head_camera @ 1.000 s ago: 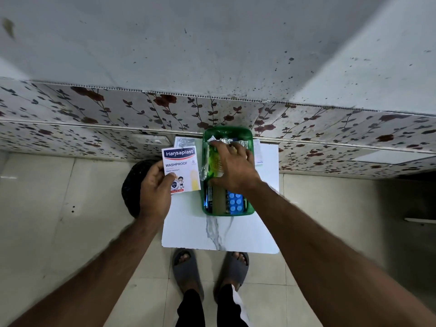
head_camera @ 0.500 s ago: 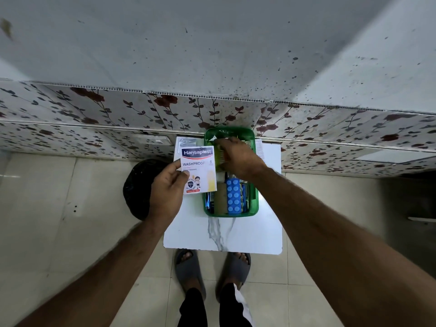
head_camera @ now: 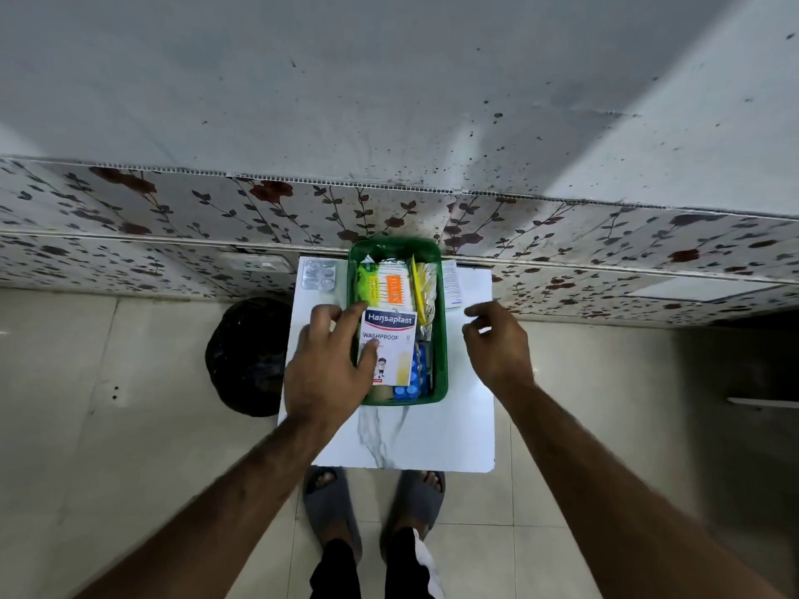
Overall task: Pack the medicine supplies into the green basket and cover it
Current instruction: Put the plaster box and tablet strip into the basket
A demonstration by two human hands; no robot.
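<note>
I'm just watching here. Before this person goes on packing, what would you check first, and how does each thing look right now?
1. Plaster box inside the green basket: ok, it lies on top of the other packs, under the left hand.
2. Right hand free for the next item: ok, open and empty, beside the basket.
3. All supplies packed: not ok, a silver blister strip lies on the table left of the basket, and a white pack lies to its right.
4. Room left in the basket: cannot tell, it looks fairly full.
5. Cover at hand: cannot tell, none is visible.
</note>
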